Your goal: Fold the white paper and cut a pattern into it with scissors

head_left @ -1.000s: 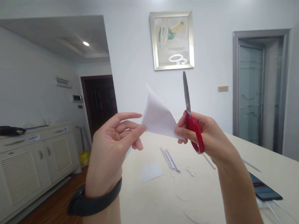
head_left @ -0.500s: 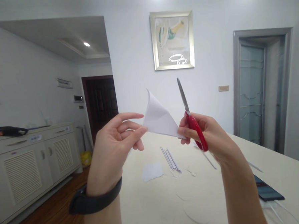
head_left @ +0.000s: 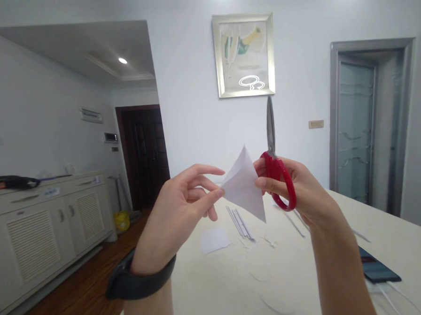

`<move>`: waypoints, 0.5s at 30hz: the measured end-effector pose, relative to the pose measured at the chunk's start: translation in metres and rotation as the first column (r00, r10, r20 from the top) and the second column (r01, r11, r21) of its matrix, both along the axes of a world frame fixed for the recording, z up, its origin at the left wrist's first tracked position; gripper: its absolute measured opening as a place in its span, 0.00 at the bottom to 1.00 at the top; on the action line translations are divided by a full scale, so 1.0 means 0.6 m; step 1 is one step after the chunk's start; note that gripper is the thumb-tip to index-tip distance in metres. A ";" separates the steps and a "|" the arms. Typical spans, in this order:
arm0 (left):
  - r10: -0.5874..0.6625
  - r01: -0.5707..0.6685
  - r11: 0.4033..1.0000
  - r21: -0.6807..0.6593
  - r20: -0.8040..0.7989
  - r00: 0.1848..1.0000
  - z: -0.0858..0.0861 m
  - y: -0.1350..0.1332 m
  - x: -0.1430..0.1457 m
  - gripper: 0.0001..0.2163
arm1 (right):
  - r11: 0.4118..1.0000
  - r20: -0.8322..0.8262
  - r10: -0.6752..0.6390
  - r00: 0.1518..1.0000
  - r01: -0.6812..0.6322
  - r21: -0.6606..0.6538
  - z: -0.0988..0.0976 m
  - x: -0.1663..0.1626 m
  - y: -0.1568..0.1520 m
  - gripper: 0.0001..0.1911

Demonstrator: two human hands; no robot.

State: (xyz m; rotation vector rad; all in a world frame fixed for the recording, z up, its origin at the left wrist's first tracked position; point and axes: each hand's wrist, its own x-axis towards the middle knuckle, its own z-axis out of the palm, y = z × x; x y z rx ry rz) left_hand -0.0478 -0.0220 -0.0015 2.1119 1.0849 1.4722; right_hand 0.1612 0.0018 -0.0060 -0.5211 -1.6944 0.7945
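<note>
A folded piece of white paper (head_left: 243,186), roughly triangular with creases, is held up above the table between both hands. My left hand (head_left: 194,191) pinches its left corner between thumb and forefinger. On the paper's right edge, my right hand (head_left: 285,181) grips with thumb and fingertips. That same hand also carries red-handled scissors (head_left: 270,126), their blades closed and pointing up. A dark band (head_left: 139,276) circles my left wrist.
On the pale table (head_left: 217,288) lie several thin white paper rolls (head_left: 240,223), a flat white sheet (head_left: 215,240) and curled paper scraps (head_left: 269,241). At the right rests a phone (head_left: 378,265) with white cables. More thin rolls (head_left: 294,224) lie beneath my right hand.
The paper has turned, so one point now faces down and another up. My left hand has moved right, closer to my right hand. The scissors have swung more upright.
</note>
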 end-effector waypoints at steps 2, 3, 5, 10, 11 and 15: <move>0.001 -0.001 1.000 0.000 -0.020 1.000 0.001 -0.003 0.003 0.08 | 1.000 -0.012 -0.008 1.000 0.008 -0.022 0.001 -0.006 -0.003 0.06; 0.001 -0.001 1.000 0.004 -0.025 1.000 0.002 -0.004 0.004 0.08 | 0.999 -0.025 -0.021 0.999 0.021 -0.027 0.001 -0.009 -0.003 0.07; -0.008 0.009 1.000 0.008 -0.027 1.000 0.002 -0.007 0.005 0.09 | 0.999 -0.056 -0.044 0.997 0.043 -0.027 0.001 -0.014 -0.002 0.08; -0.017 0.017 1.000 0.010 -0.007 1.000 0.001 -0.009 0.004 0.09 | 0.997 -0.102 -0.070 0.992 0.068 -0.027 0.001 -0.018 -0.003 0.08; -0.007 0.007 1.000 0.013 -0.005 1.000 0.001 -0.008 0.003 0.09 | 0.998 -0.107 -0.067 0.992 0.065 -0.022 0.001 -0.018 -0.005 0.08; 0.048 -0.047 0.999 0.023 -0.019 0.999 -0.001 -0.007 0.001 0.08 | 0.997 -0.122 -0.074 0.990 0.073 -0.010 0.001 -0.015 -0.008 0.08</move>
